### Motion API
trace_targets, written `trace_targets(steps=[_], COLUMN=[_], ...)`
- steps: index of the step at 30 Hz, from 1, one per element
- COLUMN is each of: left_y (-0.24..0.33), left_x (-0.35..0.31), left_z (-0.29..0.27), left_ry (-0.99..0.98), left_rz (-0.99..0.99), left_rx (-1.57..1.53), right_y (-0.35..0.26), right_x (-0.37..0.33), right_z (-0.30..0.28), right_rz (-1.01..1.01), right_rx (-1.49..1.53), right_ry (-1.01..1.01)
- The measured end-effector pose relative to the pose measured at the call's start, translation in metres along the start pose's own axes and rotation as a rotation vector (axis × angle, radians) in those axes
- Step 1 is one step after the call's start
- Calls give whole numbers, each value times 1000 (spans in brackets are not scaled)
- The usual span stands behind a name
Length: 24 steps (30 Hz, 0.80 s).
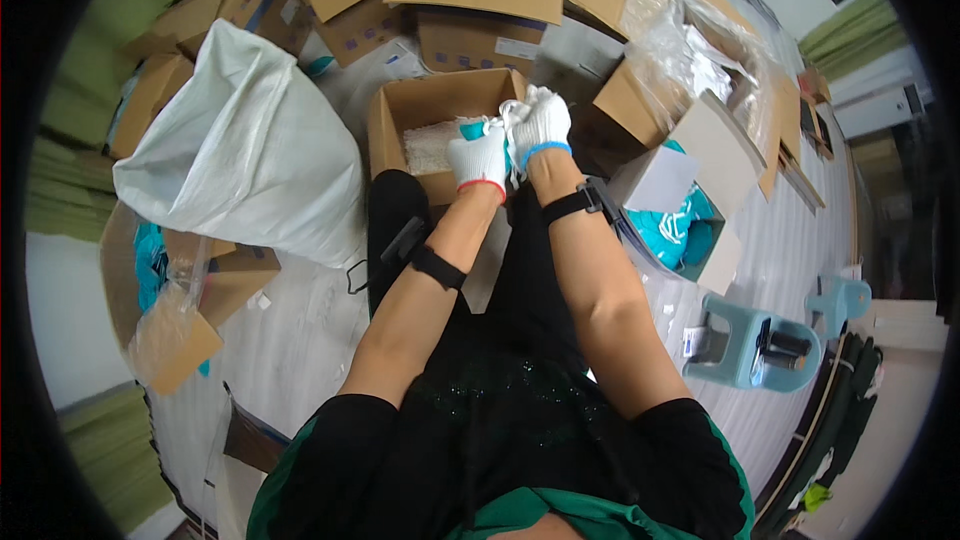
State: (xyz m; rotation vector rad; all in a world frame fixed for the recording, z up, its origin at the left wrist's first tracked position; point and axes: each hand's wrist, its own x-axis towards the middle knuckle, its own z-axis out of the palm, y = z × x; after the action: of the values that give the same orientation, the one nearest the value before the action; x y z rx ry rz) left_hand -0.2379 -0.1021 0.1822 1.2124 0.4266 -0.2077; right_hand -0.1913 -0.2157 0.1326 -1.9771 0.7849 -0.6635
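Observation:
Both my hands wear white knitted gloves, the left cuff edged in red and the right in blue. They meet over an open cardboard box [388, 145] in front of my knees. Between them is a teal piece with white cords [472, 130], mostly covered by the gloves. My left hand [478, 157] is closed on its near side. Slightly higher, my right hand [545, 118] is closed around the white cords at its side. Inside the box lies whitish, rough-textured material [428, 147].
A large white woven sack [250, 145] stands at the left. To the right, an open white box [712, 250] holds teal bundles with white cords [680, 230]. Several cardboard boxes line the back, one with plastic wrap [655, 0]. A pale blue stool [740, 340] carries dark objects.

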Motion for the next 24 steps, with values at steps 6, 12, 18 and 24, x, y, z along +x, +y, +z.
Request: trace_targets(steps=[6,12,18,24], left_y=[54,236,368,254], left_x=[-57,-1,100,14], left_z=[-98,-217,-345,-181], left_ry=[-109,103,634,-57], left_rz=[259,968,825,1255], left_rx=[390,283,1144,1132], right_y=[41,-34,-85,-132], right_x=[67,15,-9,-32], right_z=[-70,-99,-119,-137], right_rz=[-70,143,281,434], right_rx=[147,608,1108,1181], right_ry=[170,-198,-809,-771])
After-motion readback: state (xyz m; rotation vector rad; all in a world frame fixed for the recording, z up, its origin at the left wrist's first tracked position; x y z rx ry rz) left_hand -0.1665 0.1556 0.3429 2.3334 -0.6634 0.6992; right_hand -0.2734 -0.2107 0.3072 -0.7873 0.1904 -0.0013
